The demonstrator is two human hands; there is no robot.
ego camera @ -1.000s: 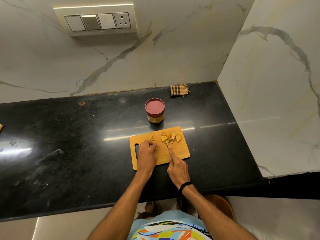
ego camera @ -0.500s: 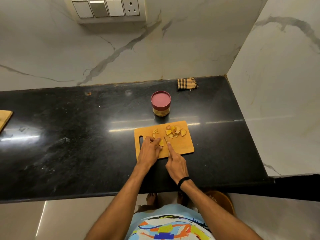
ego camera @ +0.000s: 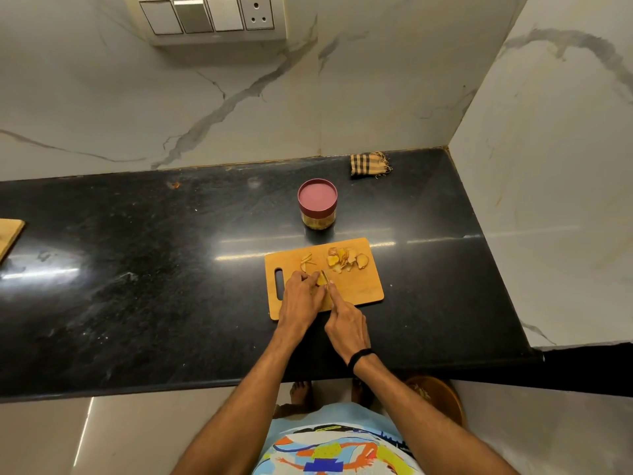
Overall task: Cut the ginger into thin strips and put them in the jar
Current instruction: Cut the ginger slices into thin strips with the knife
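The cutting board (ego camera: 363, 293) lies on the tabletop (ego camera: 137, 269), with the lidded jar (ego camera: 317, 209) just beyond the board. Over the board your left grip (ego camera: 301, 298) pinches a ginger piece (ego camera: 321, 280), and your right grip (ego camera: 346, 325) curls round the knife (ego camera: 324, 274). Slices (ego camera: 346, 260) and strips (ego camera: 306, 260) lie along the board's far edge.

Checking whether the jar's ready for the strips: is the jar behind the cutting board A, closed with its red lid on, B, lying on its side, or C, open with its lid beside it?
A: the jar stands upright on the counter behind the cutting board, with its red lid sitting on top.
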